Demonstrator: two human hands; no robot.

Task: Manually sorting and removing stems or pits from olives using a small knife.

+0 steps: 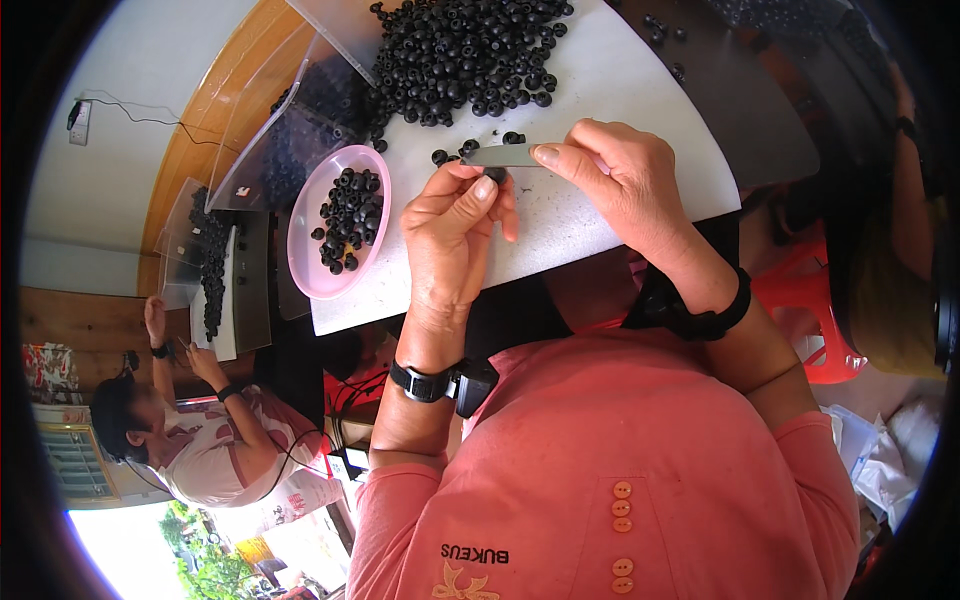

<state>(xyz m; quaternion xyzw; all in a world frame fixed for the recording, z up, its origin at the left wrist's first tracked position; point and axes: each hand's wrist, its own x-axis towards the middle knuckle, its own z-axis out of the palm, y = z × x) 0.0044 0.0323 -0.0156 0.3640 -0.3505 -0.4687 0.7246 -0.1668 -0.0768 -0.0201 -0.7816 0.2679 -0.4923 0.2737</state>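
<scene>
My left hand (447, 225) pinches a small round black bead (494, 174) between thumb and fingertips, above the near part of the white table (560, 225). Closed round the handle end of a flat metal knife (505, 155), my right hand (630, 180) has its thumb along the blade. The blade points left and lies just above the bead; I cannot tell whether they touch. A few loose black beads (440, 157) lie just beyond my fingers. To the left of my left hand is a pink oval plate (300, 252) holding several beads.
A large heap of black beads (465, 55) covers the far part of the table, beside clear plastic partitions (265, 150). At the left, another person (225, 440) works at a similar table. A red stool (815, 310) and another person's arm (908, 190) are at the right.
</scene>
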